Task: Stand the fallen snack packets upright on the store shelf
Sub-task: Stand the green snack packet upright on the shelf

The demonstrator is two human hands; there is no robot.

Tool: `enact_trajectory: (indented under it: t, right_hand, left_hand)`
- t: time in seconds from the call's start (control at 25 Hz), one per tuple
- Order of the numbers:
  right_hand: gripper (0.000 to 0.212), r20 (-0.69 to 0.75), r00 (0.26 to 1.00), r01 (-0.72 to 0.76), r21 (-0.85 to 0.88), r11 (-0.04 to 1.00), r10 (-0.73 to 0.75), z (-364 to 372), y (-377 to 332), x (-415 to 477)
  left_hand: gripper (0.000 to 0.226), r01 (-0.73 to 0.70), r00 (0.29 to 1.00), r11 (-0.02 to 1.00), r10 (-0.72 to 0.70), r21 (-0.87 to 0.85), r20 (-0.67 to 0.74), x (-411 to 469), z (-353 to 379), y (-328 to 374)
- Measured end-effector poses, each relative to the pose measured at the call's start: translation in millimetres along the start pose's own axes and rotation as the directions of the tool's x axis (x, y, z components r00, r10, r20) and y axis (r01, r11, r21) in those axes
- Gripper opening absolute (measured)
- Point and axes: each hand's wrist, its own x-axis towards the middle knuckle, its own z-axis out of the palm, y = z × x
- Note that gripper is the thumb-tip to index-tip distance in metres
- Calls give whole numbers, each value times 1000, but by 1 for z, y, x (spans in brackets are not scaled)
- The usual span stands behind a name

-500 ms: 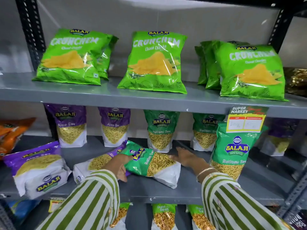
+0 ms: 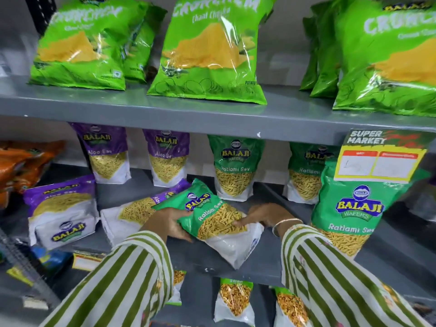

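Between both hands' grip, left hand [image 2: 168, 224] and right hand [image 2: 264, 215] clasp the tilted Ratlami Sev packet [image 2: 212, 218].

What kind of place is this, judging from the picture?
Most likely a supermarket aisle: grey metal shelves carry rows of Balaji snack packets, and a "Super Market" price tag hangs from the shelf edge.

Bright, even overhead light; glare streaks on chip bags [image 2: 207, 50]; shadow beneath the shelf [image 2: 165, 114]; soft blur and wide-angle bending at edges.
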Motion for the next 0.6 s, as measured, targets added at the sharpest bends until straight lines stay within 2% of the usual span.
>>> enact_trajectory:
  t: [0.08,0.12,0.2,0.24,0.28,0.32,0.4,0.48,0.52,0.6]
  right_hand:
    - [41,82,996,-54,152,987,42,5,-1,-10]
    - [38,111,992,-78,240,968,53,8,2,-15]
    - [24,183,983,-101,369,924,35,15,4,-18]
    - [45,221,975,-107,407,907,16,16,4,-21]
    - [76,218,976,-93,417,904,0,16,4,-23]
    - [90,203,979,-79,439,895,-13,15,1,-26]
    - [72,124,992,-29,454,891,-31,15,-12,-37]
    - [62,-54,996,86,477,875,-68,22,-23,-43]
    - [66,-163,982,165,489,856,-97,27,-27,-47]
    - [89,-377,922,277,470,838,-93,41,-26,-39]
  left_hand:
    - [31,-57,998,998,57,-35,-19,5,3,-5]
    - [17,-72,997,997,71,-39,-25,8,4,-5]
    - [15,-108,994,994,108,-10,-2,3,4,-3]
    - [22,-133,991,990,133,37,10,1,4,1]
    - [25,-163,986,984,161,70,40,-7,6,7]
    - [23,-198,979,976,191,89,73,-15,9,13]
    - [28,-289,955,941,272,174,115,-38,16,29]
    - [49,-403,915,868,380,290,135,-56,24,46]
    - [59,-445,896,834,413,328,166,-65,29,52]
    - [62,-525,851,763,478,377,218,-81,36,58]
